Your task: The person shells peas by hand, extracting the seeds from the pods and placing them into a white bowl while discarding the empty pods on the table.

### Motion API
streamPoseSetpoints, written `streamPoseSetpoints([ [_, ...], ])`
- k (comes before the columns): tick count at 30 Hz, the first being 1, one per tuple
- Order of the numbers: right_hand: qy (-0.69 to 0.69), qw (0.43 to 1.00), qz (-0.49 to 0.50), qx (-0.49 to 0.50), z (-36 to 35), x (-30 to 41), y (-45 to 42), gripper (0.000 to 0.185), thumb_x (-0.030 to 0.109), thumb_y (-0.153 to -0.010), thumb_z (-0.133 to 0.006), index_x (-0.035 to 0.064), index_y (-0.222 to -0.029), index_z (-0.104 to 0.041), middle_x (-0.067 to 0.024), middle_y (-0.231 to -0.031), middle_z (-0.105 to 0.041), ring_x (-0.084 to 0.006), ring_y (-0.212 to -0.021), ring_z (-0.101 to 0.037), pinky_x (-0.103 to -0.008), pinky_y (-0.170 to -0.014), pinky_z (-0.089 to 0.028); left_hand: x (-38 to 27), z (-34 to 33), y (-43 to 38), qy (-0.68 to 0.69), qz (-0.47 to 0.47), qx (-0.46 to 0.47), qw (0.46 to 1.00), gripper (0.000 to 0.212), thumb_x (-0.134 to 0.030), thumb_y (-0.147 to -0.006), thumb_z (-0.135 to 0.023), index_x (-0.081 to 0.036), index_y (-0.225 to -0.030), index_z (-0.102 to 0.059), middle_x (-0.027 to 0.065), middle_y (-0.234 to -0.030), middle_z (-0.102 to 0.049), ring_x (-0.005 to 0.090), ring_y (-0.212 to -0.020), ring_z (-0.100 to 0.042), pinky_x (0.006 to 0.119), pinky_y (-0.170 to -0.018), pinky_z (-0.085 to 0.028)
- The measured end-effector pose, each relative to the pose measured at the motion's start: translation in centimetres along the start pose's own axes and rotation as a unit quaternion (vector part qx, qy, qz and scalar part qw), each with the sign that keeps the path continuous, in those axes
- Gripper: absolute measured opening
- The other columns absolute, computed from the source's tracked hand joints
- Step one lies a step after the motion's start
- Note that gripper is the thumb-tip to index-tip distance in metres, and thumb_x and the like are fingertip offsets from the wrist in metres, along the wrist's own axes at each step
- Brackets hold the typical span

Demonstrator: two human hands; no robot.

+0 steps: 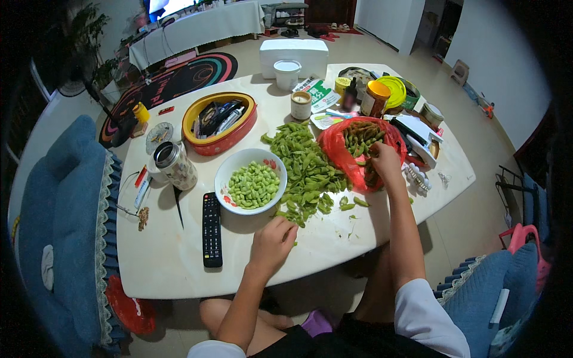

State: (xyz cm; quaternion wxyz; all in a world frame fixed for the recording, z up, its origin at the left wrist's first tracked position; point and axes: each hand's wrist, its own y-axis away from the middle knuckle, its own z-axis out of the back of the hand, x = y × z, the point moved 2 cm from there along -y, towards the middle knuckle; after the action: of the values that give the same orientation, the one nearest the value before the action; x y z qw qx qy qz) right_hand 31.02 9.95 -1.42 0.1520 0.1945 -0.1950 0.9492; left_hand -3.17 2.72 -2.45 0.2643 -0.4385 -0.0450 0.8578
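Observation:
My left hand (274, 241) is over the table's near edge, fingers curled, with a small green bit by the fingertips; whether it holds anything is hidden. My right hand (384, 162) reaches into a red plastic bag (335, 154) of bean pods (361, 134), its fingertips bent among them; its grip is unclear. Left of the bag lies a heap of green pods (309, 172), perhaps partly emptied. A white floral bowl (220, 188) of shelled green beans (254, 184) stands against the heap's left side. Loose pods (360, 202) and scraps lie near the table's front.
A remote control (212, 230) lies beside the bowl. Further left stand an open flask (177, 165) and a glass ashtray (160, 136). Behind are a red-and-yellow container (224, 145), a candle jar (301, 105) and a foam box (293, 49). A beaded hair clip (417, 178) lies right of the bag.

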Motion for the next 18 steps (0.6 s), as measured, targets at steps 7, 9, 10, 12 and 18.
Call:
streamPoseSetpoints([
  [7, -0.015, 0.999, -0.024, -0.037, 0.7, 0.1, -0.4, 0.025, 0.026, -0.079, -0.062, 0.0073, -0.096, -0.065, -0.0154, -0.084, -0.064, -0.0320, -0.080, -0.062, -0.0396, -0.068, -0.048, 0.0, 0.3, -0.1, 0.000, 0.004, -0.004, 1.000, 0.011, -0.011, -0.081, -0.058, -0.001, -0.081, -0.061, 0.0124, -0.077, -0.056, 0.0315, -0.068, -0.057, 0.038, -0.060, -0.045],
  [9, -0.020, 0.999, -0.018, -0.022, 0.6, 0.1, -0.4, 0.025, 0.027, -0.079, -0.061, 0.0072, -0.094, -0.066, -0.0159, -0.084, -0.064, -0.0322, -0.079, -0.061, -0.0391, -0.068, -0.048, 0.0, 0.3, 0.0, 0.005, 0.003, -0.003, 1.000, 0.010, -0.011, -0.081, -0.058, -0.001, -0.081, -0.060, 0.0127, -0.077, -0.056, 0.0323, -0.069, -0.057, 0.039, -0.061, -0.045],
  [10, -0.012, 1.000, -0.004, -0.015, 0.5, -0.1, -0.4, 0.025, 0.027, -0.079, -0.061, 0.0070, -0.094, -0.066, -0.0162, -0.084, -0.064, -0.0324, -0.079, -0.061, -0.0393, -0.069, -0.048, 0.1, 0.3, 0.1, 0.005, 0.001, -0.005, 1.000, 0.010, -0.011, -0.081, -0.058, -0.001, -0.080, -0.060, 0.0129, -0.077, -0.056, 0.0326, -0.069, -0.057, 0.039, -0.061, -0.045],
  [12, -0.002, 0.999, 0.037, -0.024, 0.3, -1.8, -0.9, 0.025, 0.026, -0.079, -0.061, 0.0058, -0.093, -0.066, -0.0170, -0.085, -0.064, -0.0336, -0.080, -0.061, -0.0402, -0.070, -0.048, -0.2, 0.2, -0.2, 0.000, -0.006, -0.004, 1.000, 0.010, -0.011, -0.081, -0.058, -0.001, -0.080, -0.059, 0.0134, -0.077, -0.056, 0.0333, -0.070, -0.057, 0.040, -0.062, -0.045],
  [18, 0.003, 0.997, 0.073, -0.030, 0.5, -3.6, -1.7, 0.027, 0.025, -0.078, -0.063, 0.0003, -0.089, -0.063, -0.0208, -0.086, -0.063, -0.0344, -0.077, -0.061, -0.0415, -0.069, -0.048, -0.2, -0.5, -0.6, -0.003, -0.006, -0.003, 1.000, 0.013, -0.012, -0.082, -0.058, 0.001, -0.082, -0.059, 0.0139, -0.076, -0.055, 0.0290, -0.066, -0.055, 0.036, -0.059, -0.043],
])
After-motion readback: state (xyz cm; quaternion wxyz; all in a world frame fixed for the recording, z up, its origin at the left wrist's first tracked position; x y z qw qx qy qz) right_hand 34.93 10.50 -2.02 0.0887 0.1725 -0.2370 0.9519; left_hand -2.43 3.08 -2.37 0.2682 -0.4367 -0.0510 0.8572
